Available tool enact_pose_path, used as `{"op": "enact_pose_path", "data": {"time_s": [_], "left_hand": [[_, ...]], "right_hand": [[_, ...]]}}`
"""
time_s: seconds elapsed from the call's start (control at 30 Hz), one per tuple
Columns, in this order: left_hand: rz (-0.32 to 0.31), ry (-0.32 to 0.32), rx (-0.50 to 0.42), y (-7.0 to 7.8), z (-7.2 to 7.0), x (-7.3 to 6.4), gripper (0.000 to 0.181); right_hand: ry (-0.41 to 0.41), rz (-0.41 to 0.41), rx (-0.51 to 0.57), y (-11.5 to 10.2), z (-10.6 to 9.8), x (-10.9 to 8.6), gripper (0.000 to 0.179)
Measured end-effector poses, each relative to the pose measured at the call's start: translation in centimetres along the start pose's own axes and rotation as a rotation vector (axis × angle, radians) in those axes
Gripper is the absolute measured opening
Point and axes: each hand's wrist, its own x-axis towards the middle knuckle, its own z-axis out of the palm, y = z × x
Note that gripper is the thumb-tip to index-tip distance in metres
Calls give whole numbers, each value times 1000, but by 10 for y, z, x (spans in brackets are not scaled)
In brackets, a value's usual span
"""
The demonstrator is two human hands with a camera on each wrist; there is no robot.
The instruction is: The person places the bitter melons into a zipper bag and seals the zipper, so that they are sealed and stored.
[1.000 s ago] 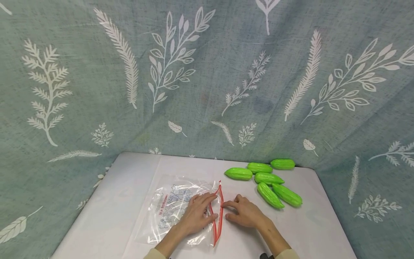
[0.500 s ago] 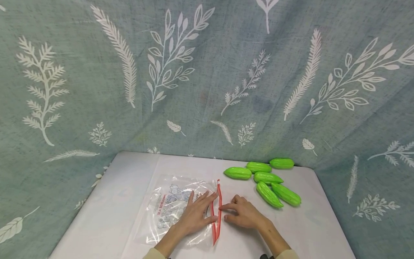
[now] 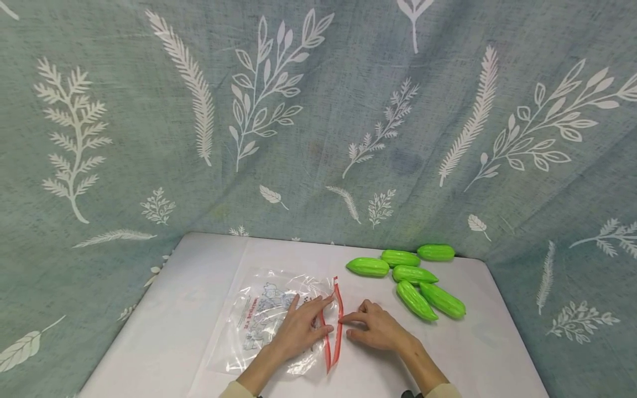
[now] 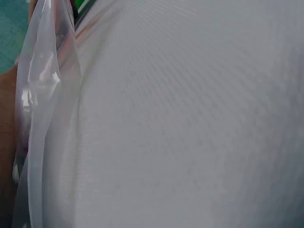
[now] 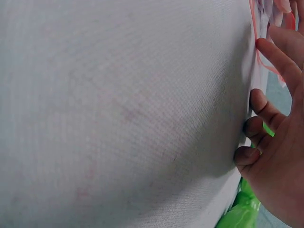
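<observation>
A clear zip bag with blue animal drawings and red lettering lies flat on the table, its red-edged mouth facing right and gaping. My left hand rests on the bag near that mouth, fingers spread and the thumb reaching toward the red edge. From the right, my right hand touches the outer red edge with an extended index finger; its other fingers are bent, with fingertips on the cloth in the right wrist view. The left wrist view has the bag's plastic along its left side and little of the hand.
Several green ridged gourds lie in a loose group at the back right, beyond my right hand. White cloth covers the table. A teal leaf-patterned curtain hangs behind and around it.
The left hand's fingers have spread on the bag. The red mouth has shifted slightly and its near end has drawn back a little. My right index finger stays against the edge.
</observation>
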Motion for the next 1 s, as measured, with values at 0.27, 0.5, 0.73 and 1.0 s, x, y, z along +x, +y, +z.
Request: {"op": "enact_pose_path", "data": {"time_s": [0.27,0.5,0.73,1.0], "left_hand": [[-8,-63,35,0,-1,-5,83],[114,-68,96,-5,-1,-7,83],[146,-81,214,-8,2,-5,83],[135,-82,282,-6,2,-6,84]], "right_hand": [[-24,28,7,1,-1,0,34],[-24,20,11,1,-2,0,34],[-9,6,-4,2,-1,1,35],[-17,23,-4,1,-1,0,34]]}}
